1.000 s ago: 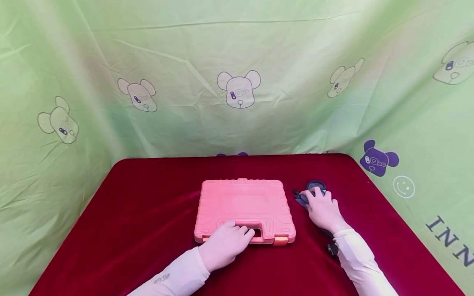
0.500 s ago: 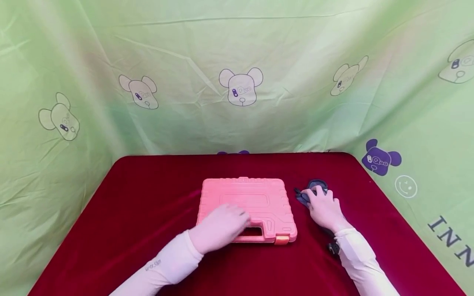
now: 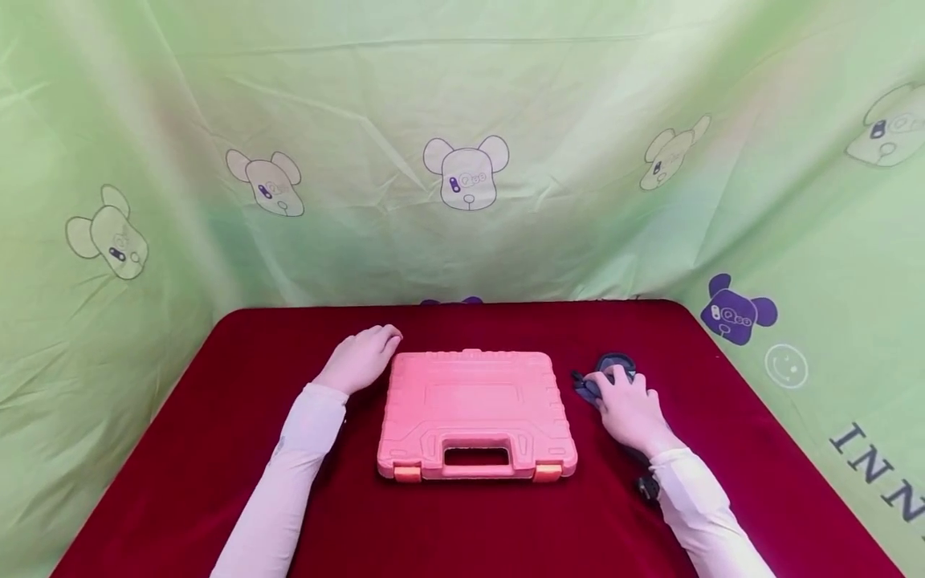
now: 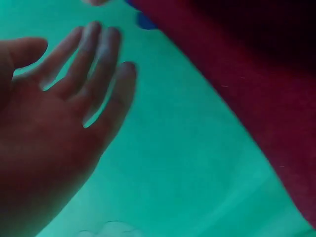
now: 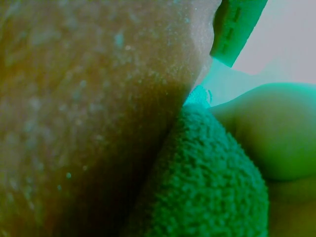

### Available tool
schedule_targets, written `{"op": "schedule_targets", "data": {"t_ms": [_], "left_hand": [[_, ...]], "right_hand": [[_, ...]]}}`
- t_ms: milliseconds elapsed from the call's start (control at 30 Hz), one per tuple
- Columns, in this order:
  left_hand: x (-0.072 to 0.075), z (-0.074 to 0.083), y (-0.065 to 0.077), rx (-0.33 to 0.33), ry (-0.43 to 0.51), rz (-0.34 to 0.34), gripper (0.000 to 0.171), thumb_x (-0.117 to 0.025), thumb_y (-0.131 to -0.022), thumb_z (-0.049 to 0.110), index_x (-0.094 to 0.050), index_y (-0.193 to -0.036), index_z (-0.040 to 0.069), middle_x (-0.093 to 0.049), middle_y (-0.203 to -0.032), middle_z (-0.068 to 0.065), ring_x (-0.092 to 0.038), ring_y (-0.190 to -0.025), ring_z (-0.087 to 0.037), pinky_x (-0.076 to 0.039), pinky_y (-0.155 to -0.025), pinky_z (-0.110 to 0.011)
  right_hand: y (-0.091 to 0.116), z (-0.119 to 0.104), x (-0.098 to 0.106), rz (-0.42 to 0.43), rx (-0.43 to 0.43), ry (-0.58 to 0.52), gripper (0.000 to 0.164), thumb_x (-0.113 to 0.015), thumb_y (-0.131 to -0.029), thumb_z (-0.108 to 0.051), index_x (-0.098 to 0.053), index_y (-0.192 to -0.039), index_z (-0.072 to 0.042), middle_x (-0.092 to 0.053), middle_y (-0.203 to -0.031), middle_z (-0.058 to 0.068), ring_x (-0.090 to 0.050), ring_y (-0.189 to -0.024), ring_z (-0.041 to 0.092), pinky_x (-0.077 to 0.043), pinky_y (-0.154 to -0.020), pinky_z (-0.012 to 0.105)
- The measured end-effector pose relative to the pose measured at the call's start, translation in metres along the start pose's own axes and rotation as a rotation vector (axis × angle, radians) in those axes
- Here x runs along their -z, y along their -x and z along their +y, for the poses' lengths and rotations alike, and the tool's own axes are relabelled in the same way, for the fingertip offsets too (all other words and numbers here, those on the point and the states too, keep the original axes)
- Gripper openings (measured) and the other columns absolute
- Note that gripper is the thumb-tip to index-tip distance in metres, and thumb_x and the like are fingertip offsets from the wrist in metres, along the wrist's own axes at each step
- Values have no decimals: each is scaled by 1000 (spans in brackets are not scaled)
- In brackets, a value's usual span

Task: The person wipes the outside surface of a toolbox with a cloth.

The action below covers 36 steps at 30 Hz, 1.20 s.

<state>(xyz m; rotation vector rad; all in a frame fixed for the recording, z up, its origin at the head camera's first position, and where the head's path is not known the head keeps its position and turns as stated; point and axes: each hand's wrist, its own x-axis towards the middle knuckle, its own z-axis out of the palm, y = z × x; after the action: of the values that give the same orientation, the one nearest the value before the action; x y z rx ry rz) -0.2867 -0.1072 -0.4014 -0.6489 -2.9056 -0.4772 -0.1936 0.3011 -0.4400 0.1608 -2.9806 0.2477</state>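
A pink plastic carrying case (image 3: pixel 473 401) lies flat on the table with its handle toward the person and two orange latches along the front edge. My left hand (image 3: pixel 361 357) is just off the case's far left corner and holds nothing; in the left wrist view that same hand (image 4: pixel 74 98) shows its palm, with fingers loosely spread. Over to the right of the case, my right hand (image 3: pixel 632 405) grips a dark looped object (image 3: pixel 587 388), partly hidden under the fingers. The right wrist view is filled by blurred skin and a fuzzy textured surface (image 5: pixel 207 182).
A dark red cloth covers the table (image 3: pixel 289 449). Green curtains (image 3: pixel 462 257) printed with bear heads stand behind it and on both sides. A small dark device (image 3: pixel 648 487) sits at my right wrist.
My left hand has left the handle of the case, passed over its top and moved to the far left beside it. The case and my right hand have stayed in place.
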Motion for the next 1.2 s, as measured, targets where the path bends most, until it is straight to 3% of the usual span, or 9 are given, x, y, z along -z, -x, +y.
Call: {"op": "schedule_targets", "data": {"t_ms": [267, 333, 600, 900, 1000, 1200], "left_hand": [[-24, -13, 0, 127, 57, -191, 47, -37, -103, 36, -59, -132, 6, -65, -132, -17, -56, -124, -31, -48, -102, -54], [-28, -13, 1, 130, 73, -211, 49, -35, -104, 35, -56, -136, 4, -61, -137, -17, -52, -128, -33, -45, -105, -55], [-33, -13, 1, 131, 137, -206, 51, -34, -104, 34, -52, -140, 3, -54, -143, -21, -45, -134, -34, -38, -112, -53], [-32, -10, 1, 158, 138, -228, 51, -32, -105, 35, -50, -142, 5, -53, -145, -18, -43, -136, -32, -39, -112, -53], [-32, -11, -1, 161, 144, -234, 51, -31, -105, 35, -49, -143, 6, -52, -146, -16, -43, -136, -32, -39, -112, -54], [-34, -13, -2, 164, 156, -233, 52, -30, -105, 37, -48, -144, 8, -52, -147, -14, -43, -137, -31, -39, -112, -55]], "right_hand": [[0, -1, 0, 5, 29, 15, 36, -67, -85, -8, -61, -120, -10, -55, -117, 26, -48, -99, 54, -47, -66, 64], [1, 1, -1, 5, 30, 20, 36, -67, -84, -9, -61, -120, -10, -56, -116, 25, -48, -99, 54, -48, -66, 64], [-3, 3, 2, 11, 7, -33, 36, -65, -85, -4, -61, -120, -11, -52, -119, 28, -46, -97, 56, -46, -65, 66], [-6, 11, 7, 47, -8, -98, 37, -62, -85, 0, -62, -120, -11, -52, -117, 28, -47, -94, 54, -50, -65, 67], [-6, 8, 18, 88, 13, -121, 36, -61, -86, 0, -62, -120, -9, -52, -115, 28, -48, -91, 53, -50, -66, 67], [-5, -13, 40, 254, 93, -128, 34, -63, -84, 0, -65, -117, -8, -54, -112, 27, -49, -85, 49, -50, -66, 63]]}}
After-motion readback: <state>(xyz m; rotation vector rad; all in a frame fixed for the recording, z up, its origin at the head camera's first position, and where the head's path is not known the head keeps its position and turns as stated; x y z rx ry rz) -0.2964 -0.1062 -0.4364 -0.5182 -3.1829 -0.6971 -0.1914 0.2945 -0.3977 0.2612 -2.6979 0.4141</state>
